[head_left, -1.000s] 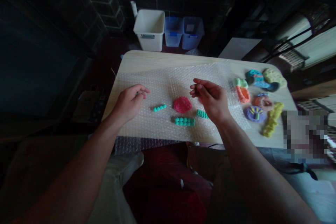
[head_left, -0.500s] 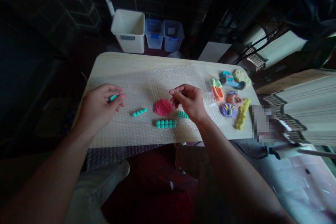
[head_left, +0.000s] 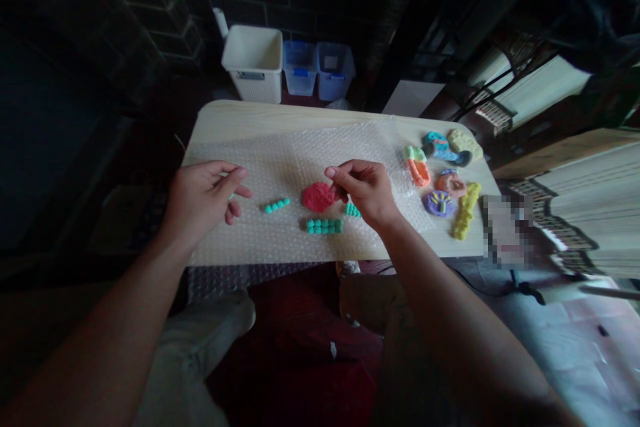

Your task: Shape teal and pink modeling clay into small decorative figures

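My right hand is curled, its fingertips pinching the right edge of a flat red clay disc on the bubble wrap. My left hand hovers over the wrap's left side, fingers loosely bent round a small teal clay bit that barely shows. A short teal bead strip lies between the hands. A wider teal bead block lies in front of the disc. Another teal piece peeks from under my right hand.
Several coloured clay shapes lie at the right end of the wooden table. A white bin and two blue tubs stand on the floor behind. A pixelated patch sits at the table's right corner.
My right hand has dropped to the red disc and pinched its edge. My left hand's fingers have loosened a little. The camera view has shifted.
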A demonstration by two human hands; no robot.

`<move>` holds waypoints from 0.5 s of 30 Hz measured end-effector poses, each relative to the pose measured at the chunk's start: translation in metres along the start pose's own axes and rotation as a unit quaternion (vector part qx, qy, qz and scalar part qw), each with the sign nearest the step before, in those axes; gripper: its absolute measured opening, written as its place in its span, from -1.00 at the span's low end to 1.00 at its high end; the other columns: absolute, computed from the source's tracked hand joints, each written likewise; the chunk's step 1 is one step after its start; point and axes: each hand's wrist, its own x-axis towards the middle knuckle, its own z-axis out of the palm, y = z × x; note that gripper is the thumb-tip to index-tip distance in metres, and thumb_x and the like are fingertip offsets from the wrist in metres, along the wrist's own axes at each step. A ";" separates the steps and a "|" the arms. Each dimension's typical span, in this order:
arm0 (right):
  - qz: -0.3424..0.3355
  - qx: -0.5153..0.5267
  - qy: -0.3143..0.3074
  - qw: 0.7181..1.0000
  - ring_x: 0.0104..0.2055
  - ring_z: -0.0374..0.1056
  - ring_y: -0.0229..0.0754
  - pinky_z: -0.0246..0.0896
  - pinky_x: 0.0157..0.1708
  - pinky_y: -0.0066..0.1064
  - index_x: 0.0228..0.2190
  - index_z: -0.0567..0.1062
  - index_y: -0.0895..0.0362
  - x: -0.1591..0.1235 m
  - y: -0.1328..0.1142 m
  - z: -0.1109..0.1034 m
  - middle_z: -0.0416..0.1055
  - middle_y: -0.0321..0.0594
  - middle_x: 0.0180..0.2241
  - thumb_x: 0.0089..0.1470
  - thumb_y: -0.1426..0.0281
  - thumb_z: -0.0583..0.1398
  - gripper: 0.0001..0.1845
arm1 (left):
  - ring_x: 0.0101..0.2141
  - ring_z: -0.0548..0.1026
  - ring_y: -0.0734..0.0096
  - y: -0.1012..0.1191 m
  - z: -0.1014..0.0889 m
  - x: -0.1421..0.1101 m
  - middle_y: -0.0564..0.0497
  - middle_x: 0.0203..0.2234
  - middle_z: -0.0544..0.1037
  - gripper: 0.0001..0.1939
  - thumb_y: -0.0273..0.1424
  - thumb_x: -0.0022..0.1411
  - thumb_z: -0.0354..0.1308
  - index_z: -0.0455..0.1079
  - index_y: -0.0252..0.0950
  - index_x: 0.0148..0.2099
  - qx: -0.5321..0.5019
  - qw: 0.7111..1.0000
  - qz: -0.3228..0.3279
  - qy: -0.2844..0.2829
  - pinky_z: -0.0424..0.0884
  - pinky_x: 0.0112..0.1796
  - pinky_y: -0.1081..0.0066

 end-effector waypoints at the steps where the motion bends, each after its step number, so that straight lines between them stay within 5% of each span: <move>1: 0.005 0.019 -0.007 1.000 -0.58 0.37 -0.31 0.32 -0.57 -0.44 -0.45 0.68 0.11 -0.002 -0.001 0.001 0.58 -0.29 -0.56 -0.10 0.04 0.58 -0.58 | -0.71 0.44 0.43 -0.002 -0.002 -0.001 -0.08 -0.42 0.67 -0.71 -0.17 0.34 0.27 0.51 -0.33 -0.15 -0.009 1.000 0.002 0.004 0.29 -0.73 0.43; 7: 0.062 0.127 -0.102 0.985 -0.06 0.66 -0.14 0.58 -0.05 -0.31 -0.11 0.70 0.07 -0.015 -0.002 0.008 0.73 -0.13 -0.05 0.05 0.20 0.54 -0.60 | -0.62 0.47 0.50 -0.020 -0.014 0.000 -0.17 -0.23 0.70 -0.74 -0.26 0.40 0.17 0.50 -0.34 -0.03 -0.027 0.998 0.051 0.024 0.38 -0.62 0.48; 11: 0.100 0.186 -0.155 0.965 -0.08 0.68 -0.13 0.61 -0.13 -0.32 -0.18 0.67 0.05 -0.026 -0.008 0.018 0.72 -0.14 -0.01 0.14 0.16 0.50 -0.70 | -0.50 0.45 0.44 -0.020 -0.008 0.006 -0.02 -0.44 0.59 -0.71 -0.22 0.40 0.15 0.57 -0.30 -0.03 -0.007 0.995 0.096 0.036 0.33 -0.50 0.51; 15: 0.114 0.218 -0.172 0.954 -0.39 0.64 -0.21 0.49 -0.46 -0.50 -0.33 0.68 0.11 -0.029 -0.010 0.025 0.73 -0.17 -0.34 0.10 0.13 0.52 -0.69 | -0.53 0.34 0.43 -0.006 0.007 0.010 0.03 -0.52 0.47 -0.73 -0.27 0.27 0.19 0.60 -0.34 -0.13 -0.122 0.991 0.044 -0.019 0.17 -0.53 0.48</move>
